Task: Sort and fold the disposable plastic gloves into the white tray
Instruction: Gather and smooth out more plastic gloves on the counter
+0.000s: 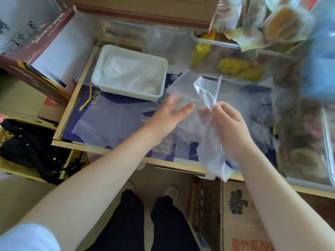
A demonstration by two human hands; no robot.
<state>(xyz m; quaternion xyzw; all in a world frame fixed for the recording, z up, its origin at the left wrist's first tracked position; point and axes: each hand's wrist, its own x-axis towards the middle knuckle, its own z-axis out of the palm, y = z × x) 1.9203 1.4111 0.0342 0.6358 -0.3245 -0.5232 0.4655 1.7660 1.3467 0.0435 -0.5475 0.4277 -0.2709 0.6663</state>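
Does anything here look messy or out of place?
Somewhat. The glove pinched in the right hand hangs crumpled, its tail trailing over the table's front edge. The white tray sits askew to the table's edges. The left hand is open under the glove.

Glove [208, 105] is showing clear, see-through, glinting white at creases. Tray [101, 69] at 11 o'clock is reading plain white, gloves inside [130, 75] milky-translucent. Cloth [101, 113] underneath is showing navy with gold lettering and a yellow twisted cord [87, 98]. Counter [76, 144] edge is looking pale wood-tan. Packets [235, 67] at 1 o'clock are showing yellow.
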